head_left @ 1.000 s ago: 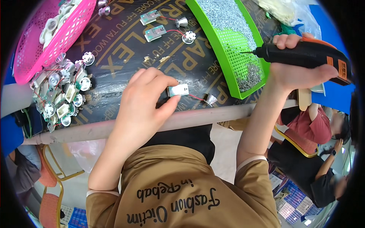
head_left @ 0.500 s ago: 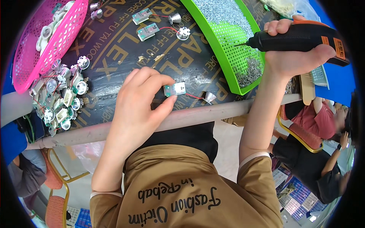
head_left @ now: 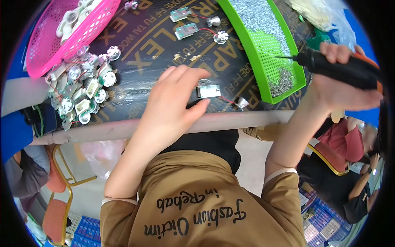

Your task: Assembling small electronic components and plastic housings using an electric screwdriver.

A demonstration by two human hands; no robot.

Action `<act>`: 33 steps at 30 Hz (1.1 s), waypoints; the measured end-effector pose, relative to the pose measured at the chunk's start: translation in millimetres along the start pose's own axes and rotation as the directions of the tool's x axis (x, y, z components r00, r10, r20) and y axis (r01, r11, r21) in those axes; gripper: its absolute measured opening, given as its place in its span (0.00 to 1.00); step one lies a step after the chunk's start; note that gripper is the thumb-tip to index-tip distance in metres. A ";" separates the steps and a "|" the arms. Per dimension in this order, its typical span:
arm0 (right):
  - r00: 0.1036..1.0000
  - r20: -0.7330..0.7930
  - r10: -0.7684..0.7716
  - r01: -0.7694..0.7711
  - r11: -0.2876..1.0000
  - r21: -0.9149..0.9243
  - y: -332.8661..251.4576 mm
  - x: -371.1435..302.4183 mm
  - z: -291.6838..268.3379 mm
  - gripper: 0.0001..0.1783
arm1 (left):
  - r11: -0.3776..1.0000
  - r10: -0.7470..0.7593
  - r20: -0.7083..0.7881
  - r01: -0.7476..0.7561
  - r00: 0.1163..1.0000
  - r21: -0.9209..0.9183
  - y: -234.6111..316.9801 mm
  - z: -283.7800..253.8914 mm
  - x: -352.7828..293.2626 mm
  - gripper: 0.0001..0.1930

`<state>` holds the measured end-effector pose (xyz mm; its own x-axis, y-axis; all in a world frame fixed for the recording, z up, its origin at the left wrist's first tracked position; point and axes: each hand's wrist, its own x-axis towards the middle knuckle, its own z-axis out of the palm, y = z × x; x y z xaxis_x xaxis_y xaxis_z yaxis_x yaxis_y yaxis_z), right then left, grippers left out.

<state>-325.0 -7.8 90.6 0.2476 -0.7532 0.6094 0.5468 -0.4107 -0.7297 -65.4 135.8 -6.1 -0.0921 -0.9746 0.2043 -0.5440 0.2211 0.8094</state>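
Note:
My left hand (head_left: 176, 99) is open just left of a small circuit-board module (head_left: 209, 91). Its thumb and forefinger are spread on either side of the board, apart from it. A red wire runs from the module to a silver reflector cup (head_left: 242, 103) near the table edge. My right hand (head_left: 335, 84) is wrapped round a black and orange electric screwdriver (head_left: 339, 69), held level in the air. The thin bit points left over a green perforated tray (head_left: 268, 97) with many small screws, silvery ones at the far end and darker ones at the near end.
Two similar wired modules (head_left: 187, 31) lie farther back. At left, a heap of modules with reflector cups (head_left: 84, 88) sits beside a pink basket (head_left: 43, 49) of white parts. A clear plastic bag (head_left: 343, 29) lies far right. People sit at right, beyond the table's padded edge (head_left: 123, 131).
My left thumb and forefinger have come off the module and spread apart. The whole view has shifted, so the table things appear farther right. The screwdriver bit is still over the green tray.

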 end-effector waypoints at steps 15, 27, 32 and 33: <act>0.967 0.229 0.112 -0.103 0.993 -0.053 29.0 -54.8 92.9 0.55 | 0.996 0.083 -0.035 -0.083 0.996 0.026 -5.7 6.6 -1.1 0.14; 0.953 0.274 0.130 -0.118 0.991 -0.061 35.9 -58.7 99.1 0.57 | 0.994 0.093 -0.026 -0.091 0.995 0.053 -6.4 6.2 -2.4 0.14; 0.952 0.274 0.138 -0.123 0.990 -0.070 36.1 -59.0 99.6 0.57 | 0.995 0.092 -0.037 -0.090 0.995 0.052 -3.2 5.2 -2.7 0.15; 0.954 0.268 0.133 -0.116 0.990 -0.080 36.1 -59.4 100.2 0.58 | 0.995 0.091 -0.038 -0.089 0.995 0.052 -3.3 5.3 -2.8 0.15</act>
<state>-239.8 73.5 59.1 0.5236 -0.6356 0.5674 0.4486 -0.3605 -0.8178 -67.8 137.6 -12.4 -0.1089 -0.9484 0.2979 -0.5764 0.3044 0.7584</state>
